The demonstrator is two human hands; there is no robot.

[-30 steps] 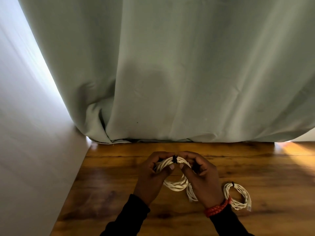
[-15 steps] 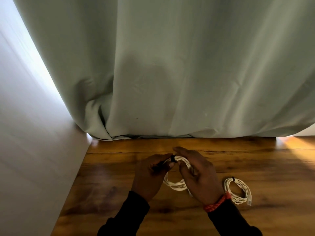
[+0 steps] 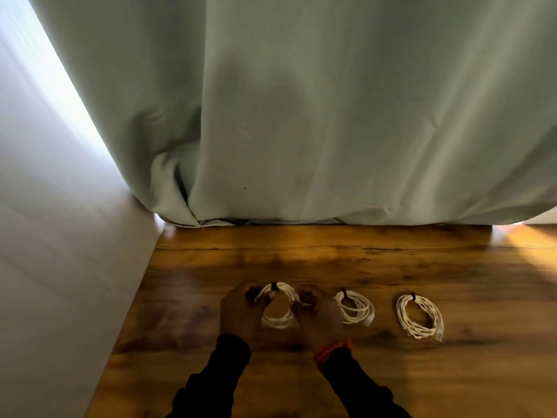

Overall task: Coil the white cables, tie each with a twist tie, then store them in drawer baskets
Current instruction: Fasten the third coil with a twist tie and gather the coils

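Three coiled white cables lie in a row on the wooden table (image 3: 391,267), each with a dark twist tie at its far side. My left hand (image 3: 241,312) and my right hand (image 3: 313,315) pinch the leftmost coil (image 3: 278,319) from either side, low over the wood. The black tie (image 3: 273,286) sits at the top of this coil between my fingertips. The middle coil (image 3: 355,307) lies just right of my right hand, apart from it. Farther right rests the third coil (image 3: 420,316). No drawer baskets are in view.
A pale green curtain (image 3: 301,116) hangs down to the table's far edge. A white wall (image 3: 60,267) borders the table on the left. A red beaded bracelet (image 3: 331,349) is on my right wrist. Sunlight falls on the wood at far right.
The view has shifted, so a second tied coil now shows beside my right hand. My hands have lowered the held coil toward the table and moved apart to its sides.
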